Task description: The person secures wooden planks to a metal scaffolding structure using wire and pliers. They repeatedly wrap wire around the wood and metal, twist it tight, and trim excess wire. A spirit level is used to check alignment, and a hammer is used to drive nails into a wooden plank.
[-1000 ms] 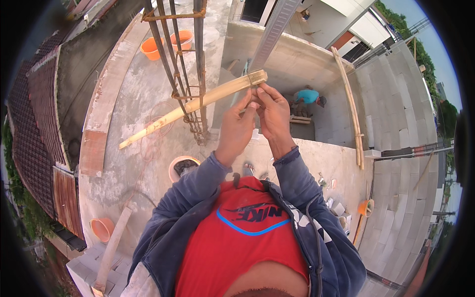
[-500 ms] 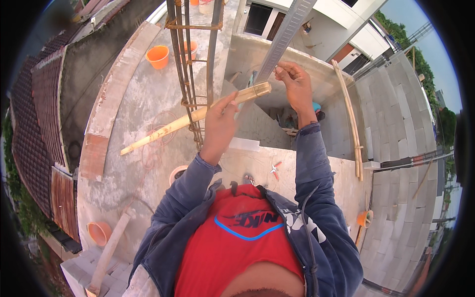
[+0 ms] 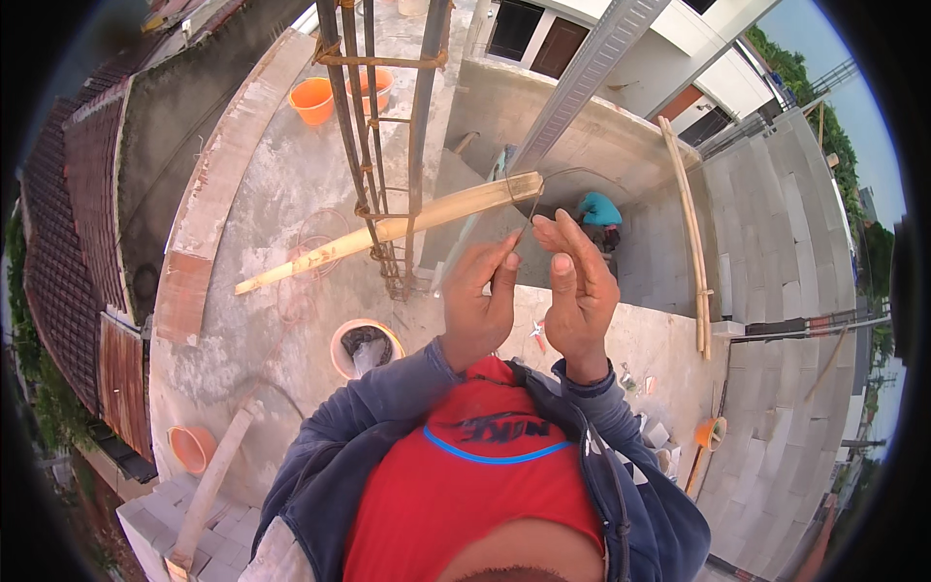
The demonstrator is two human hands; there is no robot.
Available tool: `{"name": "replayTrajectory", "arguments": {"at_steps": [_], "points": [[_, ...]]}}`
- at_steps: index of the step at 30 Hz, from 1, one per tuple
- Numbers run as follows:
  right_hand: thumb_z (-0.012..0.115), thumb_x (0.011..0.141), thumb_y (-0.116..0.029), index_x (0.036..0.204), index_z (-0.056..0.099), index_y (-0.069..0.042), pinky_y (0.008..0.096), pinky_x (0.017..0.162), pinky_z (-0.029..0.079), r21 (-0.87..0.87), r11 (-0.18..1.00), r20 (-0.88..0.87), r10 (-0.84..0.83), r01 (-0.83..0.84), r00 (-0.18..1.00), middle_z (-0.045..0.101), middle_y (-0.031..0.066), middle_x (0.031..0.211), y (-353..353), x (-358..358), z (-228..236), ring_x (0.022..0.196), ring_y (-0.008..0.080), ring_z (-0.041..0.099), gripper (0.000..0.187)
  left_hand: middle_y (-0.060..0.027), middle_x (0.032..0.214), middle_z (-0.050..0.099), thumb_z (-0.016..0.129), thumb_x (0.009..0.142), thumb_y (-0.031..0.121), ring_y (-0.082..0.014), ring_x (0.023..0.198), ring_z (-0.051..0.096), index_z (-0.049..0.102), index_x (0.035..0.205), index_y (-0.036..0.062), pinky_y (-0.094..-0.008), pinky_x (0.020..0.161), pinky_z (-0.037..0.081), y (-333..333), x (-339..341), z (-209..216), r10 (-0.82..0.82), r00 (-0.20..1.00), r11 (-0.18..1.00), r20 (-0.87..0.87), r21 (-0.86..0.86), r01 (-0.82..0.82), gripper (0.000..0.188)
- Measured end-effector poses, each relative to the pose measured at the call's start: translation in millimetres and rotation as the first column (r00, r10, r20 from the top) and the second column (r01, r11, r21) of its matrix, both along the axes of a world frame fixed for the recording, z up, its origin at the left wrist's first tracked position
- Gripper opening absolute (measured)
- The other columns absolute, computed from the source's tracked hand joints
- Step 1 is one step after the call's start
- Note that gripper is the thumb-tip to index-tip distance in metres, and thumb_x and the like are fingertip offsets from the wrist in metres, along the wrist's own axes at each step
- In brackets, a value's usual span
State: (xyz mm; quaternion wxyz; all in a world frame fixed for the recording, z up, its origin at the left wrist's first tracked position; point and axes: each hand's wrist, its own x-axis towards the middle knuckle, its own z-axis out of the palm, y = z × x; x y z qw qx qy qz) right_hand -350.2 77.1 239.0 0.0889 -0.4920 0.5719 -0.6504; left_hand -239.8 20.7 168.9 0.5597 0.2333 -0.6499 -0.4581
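Left hand, head view: the left hand [image 3: 485,296] is pinched shut at thumb and forefinger, and a thin dark metal wire [image 3: 532,209] is grasped between the tips.
Right hand: the right hand [image 3: 584,296] is held loosely spread at the left one's three o'clock, thumb parted from the raised fingers; whether the wire is touched by a fingertip cannot be told.
Wire, place: just beyond the left fingertips, it is looped around the end of a long pale-yellow wooden strip [image 3: 441,206] at twelve to one o'clock.
Wire, direction: one strand is run from the loop toward six or seven o'clock, into the pinch; another is curved out toward three o'clock.
Wooden strip: its long axis is laid from between eight and nine o'clock to between two and three, its narrower end at the former.
Rebar cage: the strip is crossed by an upright rusty steel rebar cage [image 3: 420,145] at the left hand's ten o'clock.
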Motion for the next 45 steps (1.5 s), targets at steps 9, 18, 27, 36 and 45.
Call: {"name": "replayTrajectory", "arguments": {"at_steps": [9,18,27,36,45], "points": [[0.062,0.11,-0.014,0.134,0.061,0.002,0.026,0.08,0.055,0.041,0.988,0.207,-0.151,0.146,0.967,0.071,0.0066,0.1,7.5,-39.2,-27.6,0.085,0.0091,0.064,0.028,-0.0076,0.103,0.074,0.064,0.109,0.017,-0.0122,0.089,0.067,0.073,0.125,-0.0008,-0.0284,0.078,0.054,2.6,-35.8,-21.8,-0.583,0.793,0.719,-0.176,0.344,0.604,0.025],[0.062,0.111,-0.028,0.124,0.069,-0.006,0.0214,0.047,0.025,0.418,0.894,0.125,-0.23,0.159,0.965,0.047,-0.0091,0.074,-15.9,-109.2,10.8,0.062,-0.0008,0.038,0.026,-0.0159,0.126,0.069,0.066,0.106,0.022,-0.0326,0.119,0.063,0.073,0.125,0.0025,-0.0423,0.103,0.049,-36.3,-18.1,-98.1,-0.114,0.948,0.982,0.296,0.179,0.062,0.028],[0.065,0.097,-0.013,0.116,0.076,-0.007,0.0467,0.081,0.054,0.553,0.745,-0.79,0.327,0.374,0.518,0.073,0.0194,0.102,-97.5,-113.0,54.4,0.093,0.0401,0.069,0.023,-0.0303,0.16,0.04,0.051,0.112,0.026,-0.0456,0.15,0.038,0.05,0.154,-0.0003,-0.0534,0.123,0.028,-87.7,-31.9,-127.9,0.164,0.919,0.975,0.359,-0.2,-0.096,0.05],[0.067,0.098,-0.013,0.11,0.071,-0.018,0.0424,0.078,0.049,0.664,0.723,-0.747,0.631,0.19,0.208,0.056,0.0088,0.097,-152.0,-125.9,77.4,0.091,0.0292,0.062,0.013,-0.0273,0.175,0.013,0.053,0.111,0.023,-0.0459,0.161,0.02,0.039,0.167,0.0199,-0.0533,0.127,0.023,-137.5,-68.4,-145.5,0.167,0.978,0.912,0.123,-0.396,-0.106,0.058],[0.069,0.096,-0.016,0.108,0.07,-0.019,0.0422,0.082,0.051,0.849,0.481,-0.518,0.838,0.217,0.17,0.059,0.007,0.097,-181.0,-116.4,90.7,0.094,0.0277,0.066,0.012,-0.0283,0.175,0.011,0.052,0.111,0.026,-0.0471,0.161,0.016,0.039,0.166,0.0217,-0.0573,0.127,0.02,-154.1,-89.0,-143.6,0.258,0.966,0.896,0.033,-0.382,-0.226,0.057]]}}
